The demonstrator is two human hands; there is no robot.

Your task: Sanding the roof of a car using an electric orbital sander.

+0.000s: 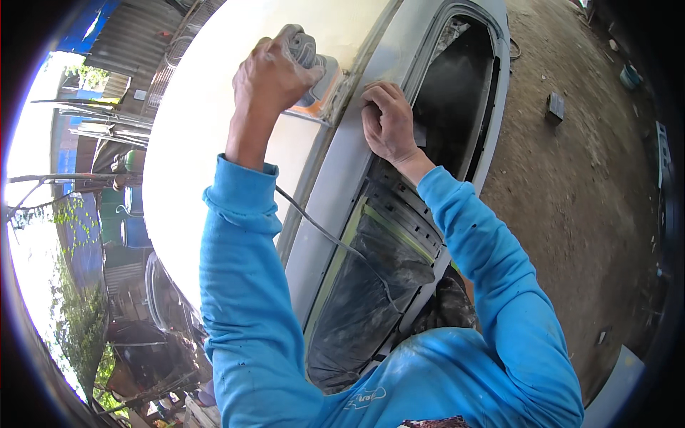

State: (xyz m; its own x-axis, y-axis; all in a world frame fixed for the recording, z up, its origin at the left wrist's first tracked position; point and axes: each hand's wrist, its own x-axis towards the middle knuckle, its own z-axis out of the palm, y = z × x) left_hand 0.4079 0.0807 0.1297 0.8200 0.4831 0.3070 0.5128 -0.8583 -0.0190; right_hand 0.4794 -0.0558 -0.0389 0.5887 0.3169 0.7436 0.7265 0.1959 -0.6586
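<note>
The left hand (267, 75) is clenched over the top of a small grey power sander with an orange-edged base (314, 78), its fingers (285, 85) wrapped tight around the tool's rounded body, so the hand is closed and gripping it. The sander sits flat against the pale cream, primed roof panel of a car body (207, 164), right at the panel's edge where it meets the grey metal roof rail (342, 192). A thin grey cord (325, 232) trails from under the left forearm and runs down across the rail and the window opening. The right hand (389, 125) rests just beside the sander on that same rail, palm down, fingers (378, 96) curled and pressed against the metal, holding nothing. Both arms wear bright blue long sleeves (242, 285) that come in from the lower edge. Below the right hand lies the dark window opening, masked with black plastic sheet (371, 285) and edged with pale green tape (342, 250). To the right of the car is bare brown dirt ground (578, 185), with a small dark block (555, 107) lying on it well apart from the hands. On the far left are corrugated metal sheets (135, 36) and green foliage (71, 285).
</note>
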